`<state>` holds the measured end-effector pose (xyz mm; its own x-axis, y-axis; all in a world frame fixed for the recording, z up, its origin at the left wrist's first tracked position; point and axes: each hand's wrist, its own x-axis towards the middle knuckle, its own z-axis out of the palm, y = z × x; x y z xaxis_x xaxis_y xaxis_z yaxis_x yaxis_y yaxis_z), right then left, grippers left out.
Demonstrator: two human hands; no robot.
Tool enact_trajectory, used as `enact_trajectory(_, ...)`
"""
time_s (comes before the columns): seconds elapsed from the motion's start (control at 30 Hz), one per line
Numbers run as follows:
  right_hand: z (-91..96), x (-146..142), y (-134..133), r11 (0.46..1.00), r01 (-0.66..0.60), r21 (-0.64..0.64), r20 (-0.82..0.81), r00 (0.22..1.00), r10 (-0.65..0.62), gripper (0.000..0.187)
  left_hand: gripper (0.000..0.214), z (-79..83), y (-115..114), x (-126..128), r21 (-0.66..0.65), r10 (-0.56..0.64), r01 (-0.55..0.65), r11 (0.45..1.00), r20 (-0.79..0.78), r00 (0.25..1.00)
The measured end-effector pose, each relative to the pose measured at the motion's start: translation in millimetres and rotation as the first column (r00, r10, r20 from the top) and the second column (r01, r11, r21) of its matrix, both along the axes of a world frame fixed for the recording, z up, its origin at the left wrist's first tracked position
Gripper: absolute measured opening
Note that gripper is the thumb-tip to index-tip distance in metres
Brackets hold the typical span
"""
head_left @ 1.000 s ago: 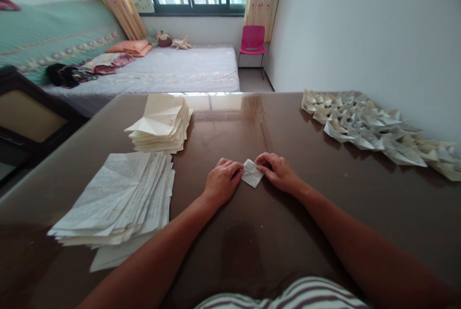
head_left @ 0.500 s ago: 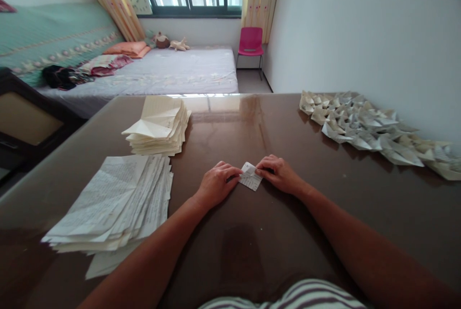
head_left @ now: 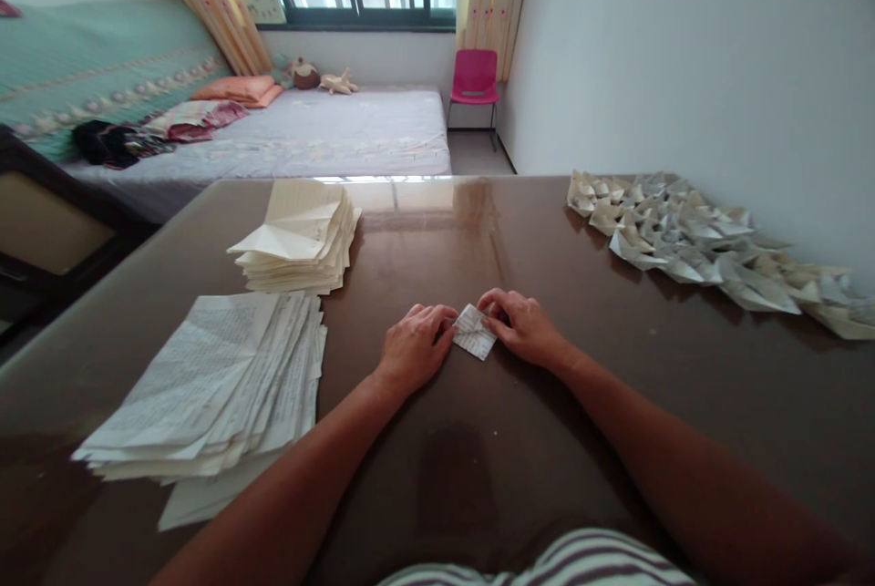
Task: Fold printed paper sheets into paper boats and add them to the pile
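Note:
A small folded piece of printed paper lies on the dark brown table in front of me. My left hand rests on the table with its fingers curled, pinching the paper's left edge. My right hand has its fingers bent and pressed on the paper's right side. Both hands hold the same folded piece flat against the table.
A fanned stack of printed sheets lies at the left. Behind it is a stack of pre-folded sheets. Several finished folded paper pieces spread along the wall at the right. A bed and a pink chair stand beyond the table.
Both hands stay on the small folded paper, with the fingers shifting slightly over it. The view has drifted a little.

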<state>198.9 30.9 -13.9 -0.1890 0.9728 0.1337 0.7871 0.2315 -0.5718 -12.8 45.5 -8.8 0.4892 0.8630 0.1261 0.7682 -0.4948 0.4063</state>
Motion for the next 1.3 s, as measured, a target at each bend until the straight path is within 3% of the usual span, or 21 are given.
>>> enact_trajectory(0.43,-1.6,-3,1,1.000,0.004,0.026,0.093,0.996,-0.007,0.009,0.018,-1.8,-5,8,0.148,0.014,0.014,0.989,-0.184,0.983)
enact_trajectory(0.5,-1.3,-3,1,1.000,0.003,0.021,0.100,0.995,-0.005,0.009,0.020,-3.6,-4,7,0.206,-0.056,0.092,0.974,-0.175,0.983)
enact_trajectory(0.63,-0.5,-3,1,1.000,0.003,0.026,0.114,0.993,-0.006,0.009,0.025,-6.3,-2,5,0.273,-0.309,0.349,0.896,-0.179,0.934)
enact_trajectory(0.7,-0.7,-1,0,1.000,-0.011,0.027,0.102,0.995,0.008,0.008,0.028,-6.0,-4,4,0.263,-0.343,0.399,0.878,-0.234,0.910)
enact_trajectory(0.93,-4.2,12,-3,0.999,-0.040,0.007,0.039,0.998,0.040,0.007,0.034,1.8,-20,7,0.271,-0.264,0.385,0.882,-0.392,0.881)
enact_trajectory(1.17,5.6,17,-7,0.992,-0.089,0.088,0.138,0.988,0.076,0.017,0.034,5.2,-24,9,0.271,-0.226,0.354,0.895,-0.409,0.884)
enact_trajectory(1.3,18.0,7,-17,0.949,-0.285,0.139,0.221,0.942,0.251,0.031,0.033,5.7,-24,8,0.256,-0.233,0.346,0.903,-0.385,0.893)
